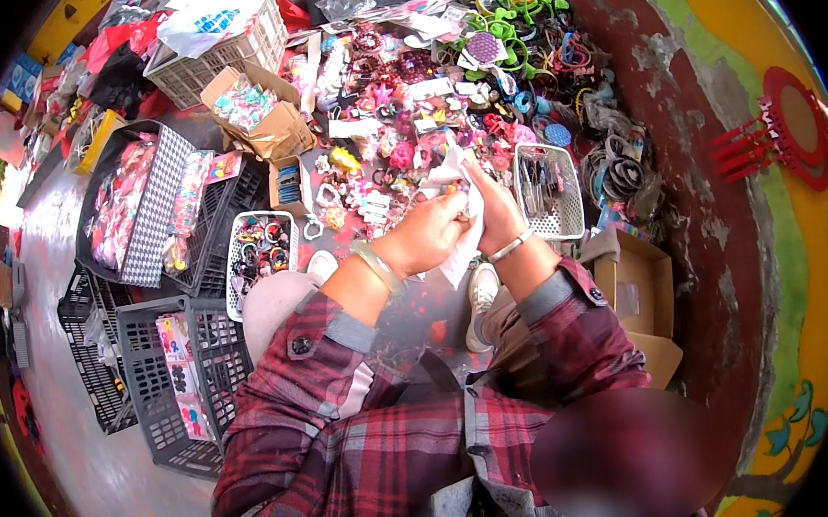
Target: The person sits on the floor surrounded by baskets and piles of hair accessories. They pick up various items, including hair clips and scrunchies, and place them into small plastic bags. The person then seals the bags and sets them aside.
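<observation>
Head view looks down on a floor point(113, 491) of pale grey, crowded with small wares spread out in front of a seated person in a red plaid shirt point(389, 452). To the right rises a curved wall point(713, 141) painted dark red, green and yellow, its paint flaking in patches. Grey plastic crates point(169, 391) lie at the left, a white mesh basket point(549, 191) of dark clips stands just right of the hands, and an open cardboard box point(637, 286) sits by the wall. Farther off, green and black hairbands point(522, 20) are heaped among a mass of bright hair ornaments.

Much of the heap is too small and tangled to tell piece from piece. The fisheye rim darkens the corners, and a blurred patch covers the lower right of the shirt.

Both hands meet over the middle of the spread. The left hand point(427, 234), a pale bangle on its wrist, is curled with fingers pressed on a white packet point(461, 246) of thin paper or plastic. The right hand point(495, 210), wearing a thin silver bracelet, closes over the same packet from the other side. What lies inside cannot be told; something small and orange shows at the fingertips. The packet hangs down between the two wrists, above a white shoe point(481, 297).
</observation>
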`<act>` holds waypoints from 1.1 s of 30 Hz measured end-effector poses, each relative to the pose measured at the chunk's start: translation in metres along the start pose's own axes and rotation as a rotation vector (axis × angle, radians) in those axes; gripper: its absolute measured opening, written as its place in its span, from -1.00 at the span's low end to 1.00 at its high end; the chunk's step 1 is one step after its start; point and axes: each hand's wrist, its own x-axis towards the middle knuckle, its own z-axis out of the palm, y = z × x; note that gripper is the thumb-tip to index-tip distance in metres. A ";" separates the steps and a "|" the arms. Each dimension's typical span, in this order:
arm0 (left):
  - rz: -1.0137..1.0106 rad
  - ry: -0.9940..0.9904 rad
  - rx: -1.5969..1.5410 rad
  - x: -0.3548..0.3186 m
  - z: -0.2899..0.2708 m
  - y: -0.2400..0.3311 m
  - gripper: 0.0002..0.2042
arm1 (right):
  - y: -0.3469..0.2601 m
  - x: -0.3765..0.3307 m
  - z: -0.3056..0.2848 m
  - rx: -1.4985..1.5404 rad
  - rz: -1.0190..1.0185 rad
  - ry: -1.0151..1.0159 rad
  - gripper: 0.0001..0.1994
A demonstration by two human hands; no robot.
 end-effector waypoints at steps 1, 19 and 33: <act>0.007 -0.006 -0.082 -0.001 -0.004 0.003 -0.80 | -0.003 -0.005 0.007 0.019 0.024 -0.032 -0.64; -0.118 0.210 -0.498 0.000 0.005 0.012 -0.74 | -0.008 0.015 -0.014 0.200 -0.088 0.061 -0.74; -0.568 0.601 -1.173 0.001 -0.016 0.000 -0.79 | -0.020 -0.018 0.053 -0.717 -0.358 0.049 -0.52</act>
